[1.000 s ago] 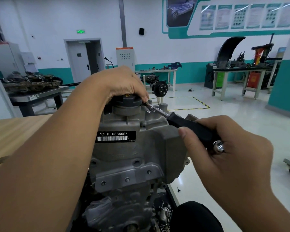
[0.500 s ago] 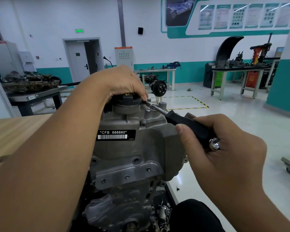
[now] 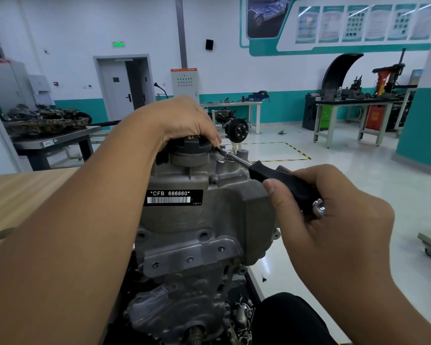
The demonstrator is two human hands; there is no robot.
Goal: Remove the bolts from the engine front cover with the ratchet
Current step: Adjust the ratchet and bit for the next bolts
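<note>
Ratchet [image 3: 266, 171], one only, is lying slantwise across the middle of the frame, its chrome shaft running up-left to the top of the single grey cover [image 3: 197, 220] and its black handle running down-right. One right hand [image 3: 334, 220] is gripping that handle, fingers curled round it, thumb pressing along its near side, chrome butt showing between the fingers. One left hand [image 3: 184, 120] is resting at upper centre over the one black cap [image 3: 192, 144], fingers bent down, their tips sitting at the ratchet's head; whether they are pinching it I cannot tell. One barcode label [image 3: 173, 197] is sitting on the cover, between the forearms. The bolt under the head is hidden.
</note>
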